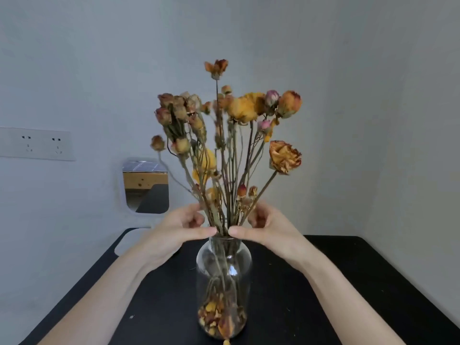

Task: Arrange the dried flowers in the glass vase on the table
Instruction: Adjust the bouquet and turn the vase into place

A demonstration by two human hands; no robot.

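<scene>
Currently at the arranging step proper: dried flowers (pixel 242 109) already standing in glass vase (pixel 224 277), stems down through the neck, heads fanned out above. Vase upright on dark tabletop (pixel 336 282), about centre, toward near edge. Loose petals (pixel 219 317) heaped in vase bottom; one more petal (pixel 226 341) on tabletop just in front of vase base.

Left hand (pixel 179 229): thumb laid across near side of stem bundle just above vase mouth, fingers curled round far-left side; holds the stems lightly. Right hand (pixel 268 226): mirror of that, thumb tip against bundle from right, fingers curled behind. Neither hand on the glass, as far as can be told.

Judged stage: late; no loose stems seen outside vase. Spread uneven: tight cluster upper left, large orange rose (pixel 285 156) leaning out low right, tall stem (pixel 217 67) well above rest.

Next move, as judged: calls for small twist or spread of bundle at neck, light grip only. Brittle stems and heads likely to shed or snap under squeeze. Calls also for steadying vase, since unheld.
</scene>
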